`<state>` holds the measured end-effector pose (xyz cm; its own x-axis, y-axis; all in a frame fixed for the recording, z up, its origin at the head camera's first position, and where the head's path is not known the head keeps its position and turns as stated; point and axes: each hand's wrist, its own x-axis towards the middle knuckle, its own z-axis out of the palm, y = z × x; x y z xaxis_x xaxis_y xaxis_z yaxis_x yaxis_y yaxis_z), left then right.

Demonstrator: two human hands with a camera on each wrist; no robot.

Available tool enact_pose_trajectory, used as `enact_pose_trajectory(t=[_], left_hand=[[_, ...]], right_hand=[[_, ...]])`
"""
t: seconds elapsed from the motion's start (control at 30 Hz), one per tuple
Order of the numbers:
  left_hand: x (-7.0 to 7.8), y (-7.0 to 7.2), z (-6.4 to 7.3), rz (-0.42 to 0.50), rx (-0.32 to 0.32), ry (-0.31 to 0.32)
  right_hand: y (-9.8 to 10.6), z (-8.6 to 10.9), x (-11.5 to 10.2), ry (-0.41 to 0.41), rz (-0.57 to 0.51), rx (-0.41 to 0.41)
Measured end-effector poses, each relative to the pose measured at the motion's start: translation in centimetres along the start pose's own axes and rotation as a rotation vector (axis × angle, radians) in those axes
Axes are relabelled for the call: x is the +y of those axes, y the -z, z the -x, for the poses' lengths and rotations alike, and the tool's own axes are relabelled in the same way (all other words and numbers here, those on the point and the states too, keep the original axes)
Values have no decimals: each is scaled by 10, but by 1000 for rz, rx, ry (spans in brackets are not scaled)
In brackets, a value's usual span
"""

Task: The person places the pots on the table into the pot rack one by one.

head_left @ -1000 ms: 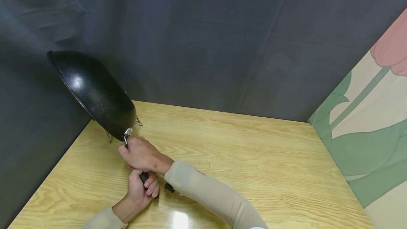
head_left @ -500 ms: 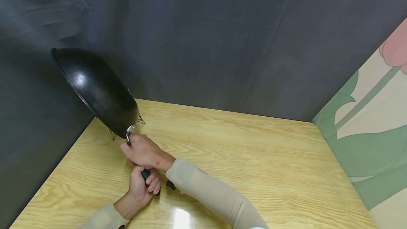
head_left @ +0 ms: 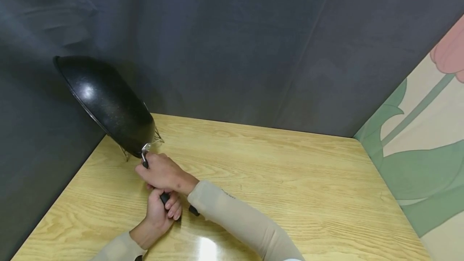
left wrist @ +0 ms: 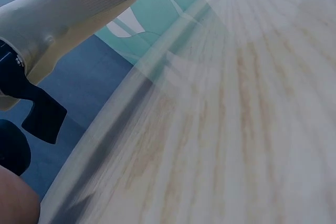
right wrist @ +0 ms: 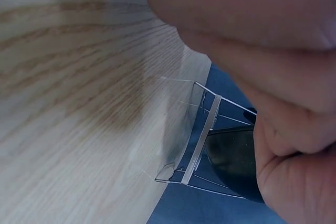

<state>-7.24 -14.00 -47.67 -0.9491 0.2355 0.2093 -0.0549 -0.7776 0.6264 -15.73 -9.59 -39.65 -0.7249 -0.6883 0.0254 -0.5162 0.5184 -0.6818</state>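
A black wok (head_left: 105, 104) tilts up at the left back, its rounded outside towards me. Its long black handle (head_left: 164, 199) points down towards me from a metal joint (head_left: 145, 149). My right hand (head_left: 163, 170) grips the handle close to that joint. Lower down, my left hand (head_left: 159, 212) holds the handle near its end. A wire rack (right wrist: 202, 140) stands under the wok in the right wrist view; whether the wok bears on it, I cannot tell. Curled right-hand fingers (right wrist: 283, 87) cover part of the wok there.
The wood-grain table (head_left: 282, 184) spreads to the right of the hands. Dark cloth (head_left: 232, 51) hangs behind it and on the left. A flower-patterned panel (head_left: 424, 160) borders the right side. A black mount (left wrist: 47, 119) sits at the right sleeve in the left wrist view.
The whole head view shifts slightly back and forth. Both hands keep their hold on the handle, and the wok stays tilted in the same place.
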Motion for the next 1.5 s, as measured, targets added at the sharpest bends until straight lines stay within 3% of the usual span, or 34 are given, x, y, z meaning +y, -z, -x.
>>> enact_pose_trajectory(t=[0.57,1.17,1.5], left_hand=[[-1,3,1,-30,43,-5],[0,5,0,-7,34,-31],[0,6,-3,-38,76,-16]], right_hand=[[-2,-2,-1,-24,-18,-20],[-2,-5,0,-16,-26,-28],[-1,-8,3,5,-36,-28]])
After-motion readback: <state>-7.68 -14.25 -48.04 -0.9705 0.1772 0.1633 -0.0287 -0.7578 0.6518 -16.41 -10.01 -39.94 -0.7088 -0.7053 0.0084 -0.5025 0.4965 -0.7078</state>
